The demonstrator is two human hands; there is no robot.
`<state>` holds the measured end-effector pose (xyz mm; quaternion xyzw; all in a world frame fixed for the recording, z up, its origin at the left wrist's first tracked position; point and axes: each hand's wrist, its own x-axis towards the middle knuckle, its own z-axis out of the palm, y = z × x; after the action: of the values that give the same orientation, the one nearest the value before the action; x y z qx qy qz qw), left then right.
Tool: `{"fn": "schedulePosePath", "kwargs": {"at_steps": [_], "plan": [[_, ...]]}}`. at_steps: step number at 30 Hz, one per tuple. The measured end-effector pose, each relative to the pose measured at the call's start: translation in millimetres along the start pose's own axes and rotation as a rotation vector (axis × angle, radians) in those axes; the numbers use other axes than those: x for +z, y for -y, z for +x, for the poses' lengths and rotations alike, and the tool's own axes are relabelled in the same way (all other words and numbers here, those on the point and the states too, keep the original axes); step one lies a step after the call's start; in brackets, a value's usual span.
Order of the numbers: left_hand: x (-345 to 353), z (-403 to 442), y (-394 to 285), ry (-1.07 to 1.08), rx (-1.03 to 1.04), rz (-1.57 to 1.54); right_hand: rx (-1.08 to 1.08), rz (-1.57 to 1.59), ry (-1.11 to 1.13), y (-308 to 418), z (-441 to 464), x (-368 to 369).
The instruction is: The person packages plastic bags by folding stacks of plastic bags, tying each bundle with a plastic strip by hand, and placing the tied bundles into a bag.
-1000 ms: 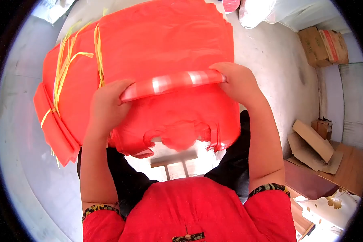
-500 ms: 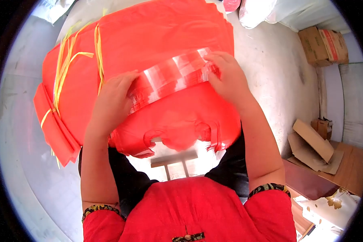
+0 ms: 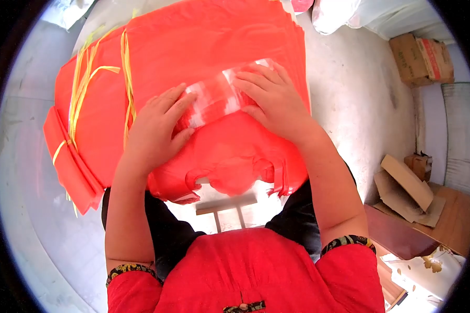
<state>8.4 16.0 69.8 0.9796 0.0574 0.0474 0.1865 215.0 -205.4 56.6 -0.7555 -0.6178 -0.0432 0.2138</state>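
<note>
Across the stack of red plastic bags point(image 3: 214, 36) lies a glossy folded bundle of red and clear plastic point(image 3: 211, 99). My left hand point(image 3: 159, 122) rests at its left end, fingers over the far edge and thumb along the near edge. At the right end, my right hand point(image 3: 274, 101) lies over the bundle with its fingers on top and its thumb at the near side. Cut-out handle shapes point(image 3: 230, 175) show at the front edge of the stack, close to my lap. Both palms hide parts of the bundle.
Yellow ties point(image 3: 83, 88) lie across the left of the stack, near a rolled red bundle point(image 3: 75, 161). At the right are a closed carton point(image 3: 420, 60), an opened cardboard box point(image 3: 407, 190) and a wooden surface point(image 3: 454, 219). A small stool point(image 3: 227, 205) stands below the stack edge.
Both hands have slid inward along the bundle, my right hand the farther, so less of it shows between them. The bundle looks narrower front to back.
</note>
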Motion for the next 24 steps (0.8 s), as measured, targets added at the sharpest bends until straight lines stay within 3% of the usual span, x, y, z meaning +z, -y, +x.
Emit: {"fn": "schedulePosePath", "kwargs": {"at_steps": [8,11,14,17,20,24], "plan": [[2.7,3.8,1.7,-0.044,0.009,0.053,-0.04,-0.085,-0.123,-1.4,9.9,12.9],[2.5,4.4,3.6,-0.065,0.016,0.052,-0.048,-0.028,-0.063,10.1,4.9,8.8],[1.8,5.4,2.3,-0.076,0.002,0.036,-0.265,0.048,0.033,28.2,0.6,8.6],[3.2,7.3,-0.2,-0.105,-0.021,0.006,-0.324,-0.014,-0.193,35.6,4.0,28.2],[4.9,8.5,2.2,-0.123,-0.026,0.001,-0.171,-0.107,-0.13,33.3,4.6,29.4],[7.6,10.0,4.7,-0.083,-0.023,0.044,-0.141,-0.206,-0.146,23.0,3.3,38.7]]}}
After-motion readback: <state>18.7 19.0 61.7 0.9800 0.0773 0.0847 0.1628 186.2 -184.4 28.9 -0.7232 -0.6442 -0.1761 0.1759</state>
